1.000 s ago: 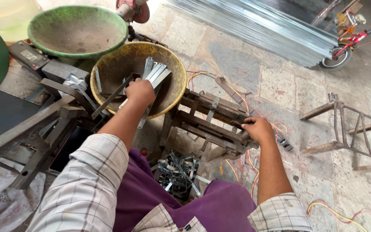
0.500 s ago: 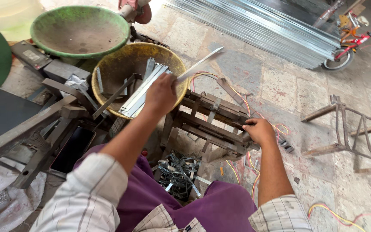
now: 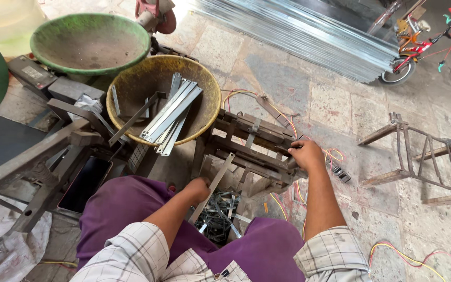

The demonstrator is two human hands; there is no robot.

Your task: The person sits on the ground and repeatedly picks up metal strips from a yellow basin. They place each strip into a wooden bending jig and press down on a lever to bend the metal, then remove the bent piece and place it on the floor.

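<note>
Between the knees, the left hand (image 3: 200,189) is closed around the lower end of a flat metal strip (image 3: 216,185). From those fingers the strip's long axis runs up and to the right, its far end reaching the wooden frame (image 3: 251,141). Further right, the right hand (image 3: 306,155) is curled over the frame's near corner; whether anything is gripped there cannot be told. More strips (image 3: 170,116) lie in the yellow bowl (image 3: 207,89), well above the left fingers.

Even, bright daylight; soft shadows only. Glare on the far metal strips (image 3: 309,36) and far-left corner. Focus sharp throughout; wide-angle bending at edges.
</note>
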